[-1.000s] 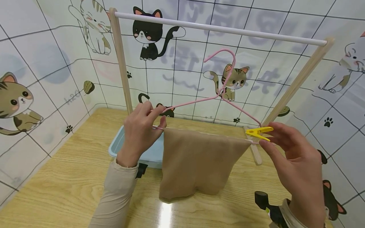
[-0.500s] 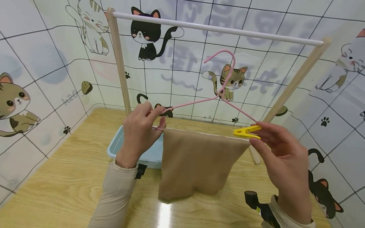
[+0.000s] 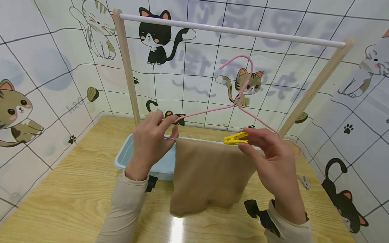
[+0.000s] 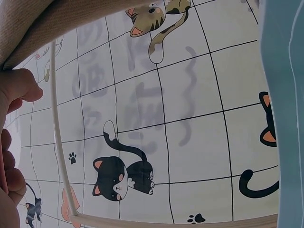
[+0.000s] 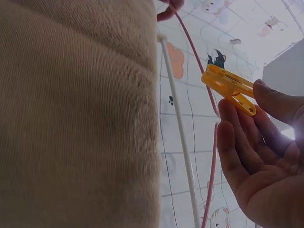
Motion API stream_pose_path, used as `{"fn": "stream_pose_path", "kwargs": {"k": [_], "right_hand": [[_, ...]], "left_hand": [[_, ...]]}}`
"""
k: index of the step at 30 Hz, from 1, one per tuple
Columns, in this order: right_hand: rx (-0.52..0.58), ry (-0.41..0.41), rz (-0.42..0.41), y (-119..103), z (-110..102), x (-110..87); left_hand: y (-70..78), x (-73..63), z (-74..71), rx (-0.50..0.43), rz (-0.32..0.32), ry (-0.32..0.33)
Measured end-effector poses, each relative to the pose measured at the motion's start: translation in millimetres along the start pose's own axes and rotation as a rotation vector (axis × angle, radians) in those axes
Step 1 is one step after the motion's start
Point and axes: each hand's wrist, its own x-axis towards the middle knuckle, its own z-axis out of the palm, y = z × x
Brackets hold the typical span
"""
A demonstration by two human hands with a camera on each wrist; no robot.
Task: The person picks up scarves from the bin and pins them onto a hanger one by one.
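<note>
My left hand [image 3: 151,139] grips the left end of a pink wire clothes hanger [image 3: 209,109], whose hook points up. Over the hanger's bottom bar hangs a folded brown cloth [image 3: 209,175], its lower edge above the table. Between thumb and fingertips my right hand [image 3: 273,158] pinches the handles of a yellow clothespin [image 3: 235,138]. The clothespin's nose points left, close over the cloth's top edge, right of its middle. In the right wrist view the clothespin [image 5: 230,88] shows near the hanger wire [image 5: 190,45], with the cloth [image 5: 78,114] filling the left side.
A drying rack with a white rod [image 3: 231,30] and wooden posts [image 3: 316,87] stands behind the hanger. A light blue tray [image 3: 161,173] sits behind the cloth on the wooden table [image 3: 76,189]. A grey clothespin [image 3: 304,182] lies at the right. Cat-print walls surround the table.
My right hand has moved left with the yellow clothespin, from the hanger's right end to over the cloth's top edge. The left hand keeps its hold. The grey clothespin has come into view.
</note>
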Motion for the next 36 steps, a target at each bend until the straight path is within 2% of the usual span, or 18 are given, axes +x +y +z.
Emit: {"fn": "stream_pose_path", "kwargs": {"k": [7, 14, 28, 36], "right_hand": [[0.041, -0.054, -0.019, -1, 17, 5.7], [0.088, -0.062, -0.031, -1, 33, 6.2], [0.163, -0.072, 0.077, -9, 66, 9.6], [0.134, -0.09, 0.088, -6, 84, 13.4]], "left_hand": [[-0.6, -0.6, -1.2, 0.006, -0.001, 0.0], [0.2, -0.3, -1.7, 0.007, 0.0, 0.001], [0.5, 0.2, -0.6, 0.006, 0.003, -0.002], [0.7, 1.0, -1.0, 0.004, 0.004, -0.011]]}}
